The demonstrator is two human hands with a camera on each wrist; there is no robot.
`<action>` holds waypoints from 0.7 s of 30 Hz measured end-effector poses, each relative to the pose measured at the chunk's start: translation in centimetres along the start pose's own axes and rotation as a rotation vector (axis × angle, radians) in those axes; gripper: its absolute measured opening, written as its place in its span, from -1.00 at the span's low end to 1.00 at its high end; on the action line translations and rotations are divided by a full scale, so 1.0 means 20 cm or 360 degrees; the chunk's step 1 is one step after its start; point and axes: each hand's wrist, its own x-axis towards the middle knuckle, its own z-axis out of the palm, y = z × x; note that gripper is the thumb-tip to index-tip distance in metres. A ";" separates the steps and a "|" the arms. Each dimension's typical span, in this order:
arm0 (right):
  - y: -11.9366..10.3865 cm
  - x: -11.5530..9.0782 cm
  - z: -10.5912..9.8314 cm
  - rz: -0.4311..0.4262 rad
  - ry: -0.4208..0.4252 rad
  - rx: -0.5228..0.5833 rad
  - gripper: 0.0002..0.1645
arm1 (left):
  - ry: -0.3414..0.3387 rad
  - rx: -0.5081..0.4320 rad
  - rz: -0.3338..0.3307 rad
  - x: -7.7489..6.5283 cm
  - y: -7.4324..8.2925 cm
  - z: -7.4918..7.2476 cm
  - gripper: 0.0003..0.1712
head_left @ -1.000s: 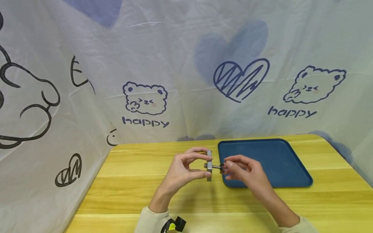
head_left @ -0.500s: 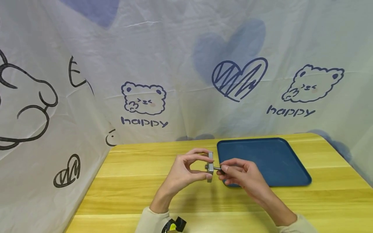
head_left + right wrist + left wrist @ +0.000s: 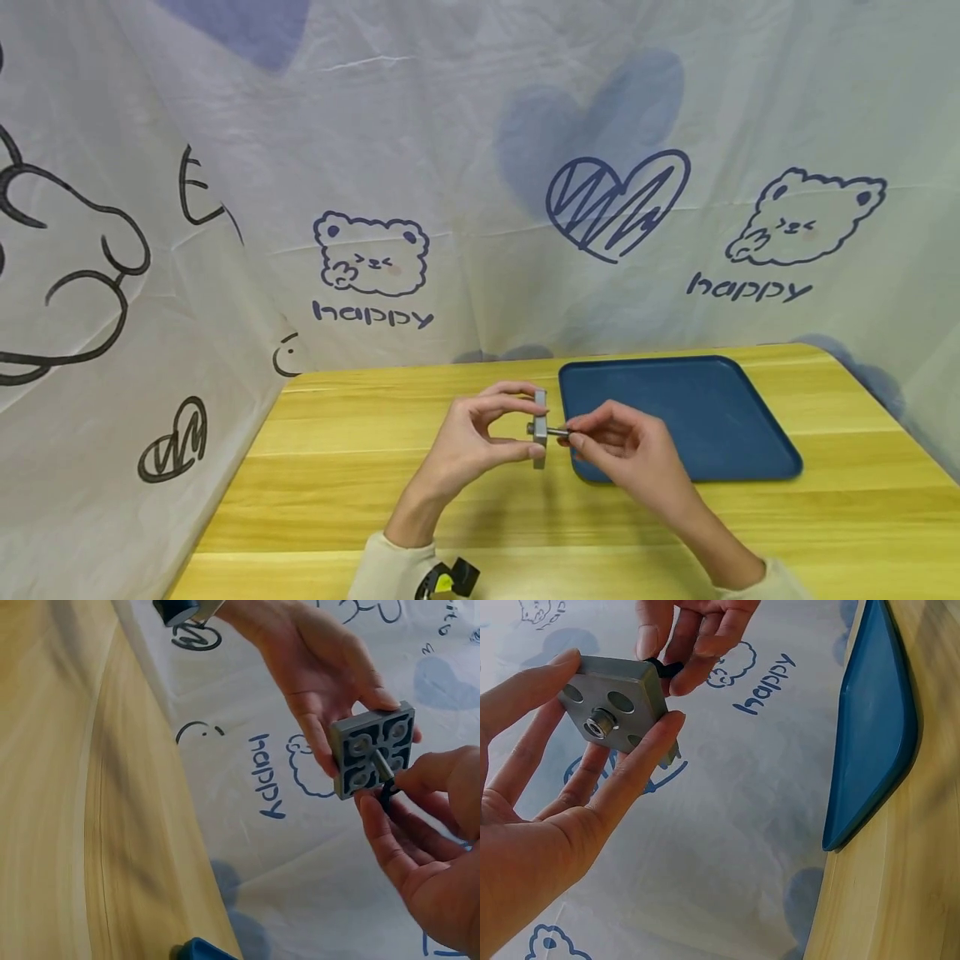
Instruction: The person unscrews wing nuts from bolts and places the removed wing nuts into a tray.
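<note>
My left hand (image 3: 472, 433) holds a square grey metal plate (image 3: 600, 682) on edge above the table, fingers on its upper edge and thumb below. Round holes sit near the plate's corners. A bolt passes through its centre; the bolt's socket head (image 3: 600, 724) faces left and its bare shank (image 3: 383, 765) sticks out to the right. At the shank's end my right hand (image 3: 633, 446) pinches a small black part (image 3: 666, 667) between thumb and fingers, which mostly cover it. Recesses show on the plate's right face in the right wrist view.
A blue tray (image 3: 720, 417) lies on the yellow wood-grain table (image 3: 360, 483), behind and right of my right hand. A pale printed cloth (image 3: 480, 167) hangs behind and to the left. A black strapped device (image 3: 446, 579) sits on my left wrist.
The right fingers, spread around the black part a second ago, closed in on it, and thumb and fingers have since shifted around it. The left hand and plate stay nearly still.
</note>
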 end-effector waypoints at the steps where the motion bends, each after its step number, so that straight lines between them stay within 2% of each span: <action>1: 0.00 0.00 0.00 -0.0061 0.0003 -0.0034 -0.91 | 0.0001 -0.0001 0.0002 0.00 0.00 0.00 -0.57; 9: 0.00 -0.01 0.02 -0.0455 0.0032 -0.0302 -0.68 | 0.0015 0.0124 0.0071 0.00 0.01 -0.01 -0.61; 14: 0.02 0.00 0.03 -0.0771 0.0079 -0.0513 -0.58 | 0.0021 0.0078 0.0081 -0.01 0.02 -0.02 -0.60; 19: 0.05 0.02 0.04 -0.1106 0.0152 -0.0663 -0.96 | 0.0031 0.0018 0.0072 -0.01 0.02 -0.03 -0.59; 21: 0.05 0.02 0.05 -0.1183 0.0172 -0.0712 -0.82 | 0.0035 0.0011 0.0070 -0.01 0.02 -0.03 -0.59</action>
